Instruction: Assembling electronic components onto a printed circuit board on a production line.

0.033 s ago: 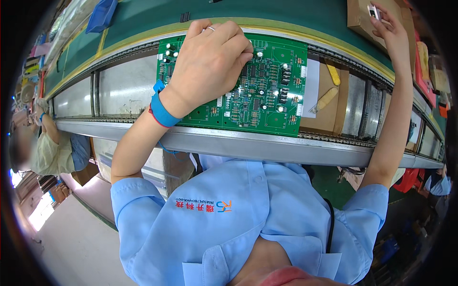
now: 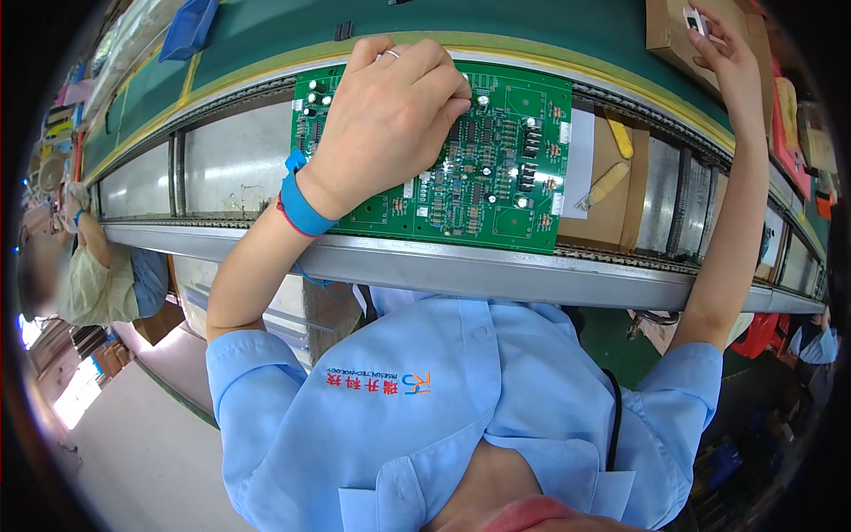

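Green matting with a yellow border covers the table (image 2: 275, 35) beyond the left fingers, and a silver metal rail (image 2: 425, 266) runs on the near side of them. Under the left hand (image 2: 390, 124) a green rectangular circuit board (image 2: 501, 177) lies across the conveyor track, spreading mostly to the right of the fingertips and partly hidden beneath the palm. Those fingers are curled, thumb and forefinger drawn close together over the board's far half; whether they pinch a part cannot be told, since the hand covers the spot.

Well apart to the right, the right hand (image 2: 737, 66) is raised, its fingers pinching a small white piece with a dark patch (image 2: 696, 21) just in front of an open brown cardboard box (image 2: 660, 31).

A black many-legged chip (image 2: 344, 32) lies on the matting, out beyond the left fingers and slightly left; a blue plastic tray (image 2: 189, 28) stands farther left.

Judging by its face, the board is well filled: rows of resistors, dark chips, round capacitors and white connectors already stand to the right of the left fingertips. Some plain green areas show near its far right corner; whether any are meant to take parts is unclear.
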`<state>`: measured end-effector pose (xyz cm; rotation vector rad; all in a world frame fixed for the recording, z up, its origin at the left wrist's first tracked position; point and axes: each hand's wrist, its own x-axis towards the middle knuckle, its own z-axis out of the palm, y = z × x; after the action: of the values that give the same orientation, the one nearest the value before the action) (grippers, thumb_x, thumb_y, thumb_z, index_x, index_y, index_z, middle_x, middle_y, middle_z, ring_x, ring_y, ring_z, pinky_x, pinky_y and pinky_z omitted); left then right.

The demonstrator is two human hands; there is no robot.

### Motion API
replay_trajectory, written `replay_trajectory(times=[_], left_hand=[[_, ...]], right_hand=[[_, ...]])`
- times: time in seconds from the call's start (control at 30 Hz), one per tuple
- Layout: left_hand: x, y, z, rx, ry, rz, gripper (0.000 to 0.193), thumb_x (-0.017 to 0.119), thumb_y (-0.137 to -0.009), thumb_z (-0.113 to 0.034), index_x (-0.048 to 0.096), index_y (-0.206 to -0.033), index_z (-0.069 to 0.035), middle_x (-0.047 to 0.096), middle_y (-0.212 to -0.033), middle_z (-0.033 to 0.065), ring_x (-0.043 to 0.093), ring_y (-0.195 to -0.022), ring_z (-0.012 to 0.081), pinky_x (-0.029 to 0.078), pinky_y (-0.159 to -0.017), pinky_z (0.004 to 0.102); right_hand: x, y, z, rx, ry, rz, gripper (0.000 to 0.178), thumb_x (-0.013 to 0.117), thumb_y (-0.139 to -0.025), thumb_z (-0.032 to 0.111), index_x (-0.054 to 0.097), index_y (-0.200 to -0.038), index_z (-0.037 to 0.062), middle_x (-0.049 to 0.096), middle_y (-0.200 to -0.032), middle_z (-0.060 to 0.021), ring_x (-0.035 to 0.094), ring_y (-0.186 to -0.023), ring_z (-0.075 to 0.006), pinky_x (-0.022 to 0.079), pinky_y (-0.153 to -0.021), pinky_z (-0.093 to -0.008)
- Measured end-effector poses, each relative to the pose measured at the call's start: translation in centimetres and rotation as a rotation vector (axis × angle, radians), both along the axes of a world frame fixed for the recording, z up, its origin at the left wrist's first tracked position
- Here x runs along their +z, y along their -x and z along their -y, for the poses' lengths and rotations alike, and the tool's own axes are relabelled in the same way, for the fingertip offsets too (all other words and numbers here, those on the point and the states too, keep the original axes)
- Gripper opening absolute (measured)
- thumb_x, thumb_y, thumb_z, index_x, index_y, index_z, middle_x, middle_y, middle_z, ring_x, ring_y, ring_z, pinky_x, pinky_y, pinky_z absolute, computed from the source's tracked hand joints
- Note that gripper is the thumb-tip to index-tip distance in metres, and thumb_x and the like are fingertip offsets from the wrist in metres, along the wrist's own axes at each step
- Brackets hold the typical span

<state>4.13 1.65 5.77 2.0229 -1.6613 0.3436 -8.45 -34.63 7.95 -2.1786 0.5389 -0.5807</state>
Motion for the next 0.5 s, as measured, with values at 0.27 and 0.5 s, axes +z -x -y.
replay_trajectory(times=[0.27, 0.5], left_hand=[[-1.3, -0.3, -0.4, 0.012, 0.000, -0.034, 0.011, 0.072, -0.079, -0.010, 0.065, -0.087, -0.010, 0.060, -0.088, 0.0032, 0.060, -0.084, 0.0226, 0.040, -0.085, 0.0381], [0.6, -0.4, -0.6, -0.071, -0.050, -0.011, 0.007, 0.072, -0.080, -0.013, 0.066, -0.082, -0.009, 0.060, -0.085, 0.0035, 0.061, -0.082, 0.0224, 0.041, -0.088, 0.0397]], right_hand=[[1.8, -0.2, -2.1, 0.010, -0.028, -0.083, 0.035, 0.062, -0.088, 0.008, 0.060, -0.123, 0.0059, 0.061, -0.098, -0.0002, 0.056, -0.078, -0.0071, 0.045, -0.064, -0.0212], [3.4, 0.1, -5.6, 0.062, -0.026, -0.089, 0.038, 0.062, -0.089, 0.009, 0.059, -0.126, 0.0060, 0.061, -0.102, -0.0003, 0.056, -0.085, -0.0078, 0.044, -0.070, -0.0217]])
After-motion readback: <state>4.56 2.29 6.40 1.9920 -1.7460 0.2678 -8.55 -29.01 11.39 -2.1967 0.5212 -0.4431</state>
